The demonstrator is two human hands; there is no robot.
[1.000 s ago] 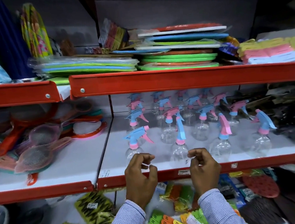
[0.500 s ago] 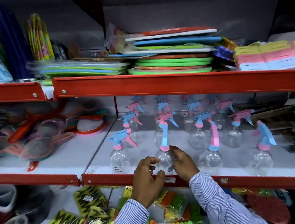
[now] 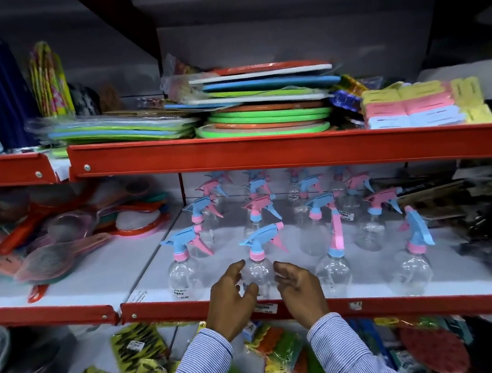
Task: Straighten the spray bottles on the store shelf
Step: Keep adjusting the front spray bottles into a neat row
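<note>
Several clear spray bottles with pink and blue trigger heads stand in rows on the white middle shelf [image 3: 278, 298]. My left hand [image 3: 232, 296] and my right hand [image 3: 301, 290] cup the sides of the second front-row spray bottle [image 3: 258, 270], fingertips against its clear body. Its blue head points left, like the front-left bottle [image 3: 183, 269]. The third front bottle [image 3: 335, 267] and the front-right bottle [image 3: 415, 266] have their heads turned end-on, out of line with the others.
A red shelf rail [image 3: 295, 152] runs just above the bottle heads. Hairbrushes and strainers [image 3: 51, 257] lie on the left shelf section. Dark packaged goods [image 3: 486, 224] crowd the right. Stacked coloured mats [image 3: 264, 107] fill the upper shelf, and packets [image 3: 134, 356] lie below.
The second front bottle's head has turned from end-on toward me to pointing left. Both hands rose from the shelf edge to either side of its body. The view shifted left.
</note>
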